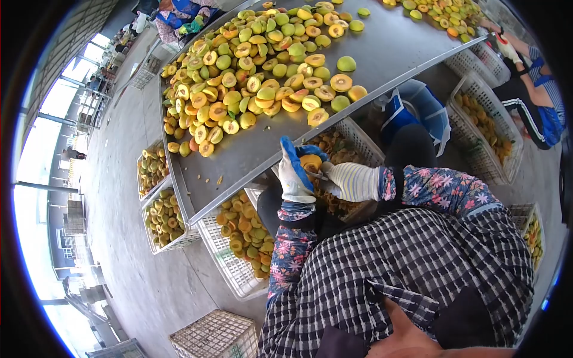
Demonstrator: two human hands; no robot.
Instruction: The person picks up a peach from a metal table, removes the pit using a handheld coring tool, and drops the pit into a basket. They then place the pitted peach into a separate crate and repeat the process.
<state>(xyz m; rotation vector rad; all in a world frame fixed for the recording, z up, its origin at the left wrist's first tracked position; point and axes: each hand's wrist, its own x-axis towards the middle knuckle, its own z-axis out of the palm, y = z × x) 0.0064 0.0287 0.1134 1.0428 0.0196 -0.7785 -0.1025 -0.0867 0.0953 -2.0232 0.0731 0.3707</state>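
One checked garment (412, 256), left hand (296, 173) around one fruit (310, 161), right hand (353, 181) around one tool (319, 176)

No legible text, label, brand, number or sign on anything within the head camera's view

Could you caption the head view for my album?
Gloved left hand holding a fruit piece, right hand alongside, by a table of cut fruit.

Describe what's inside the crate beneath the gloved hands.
The crate holds orange-brown fruit pieces. The left hand and right hand hide some; its covered bottom cannot be seen.
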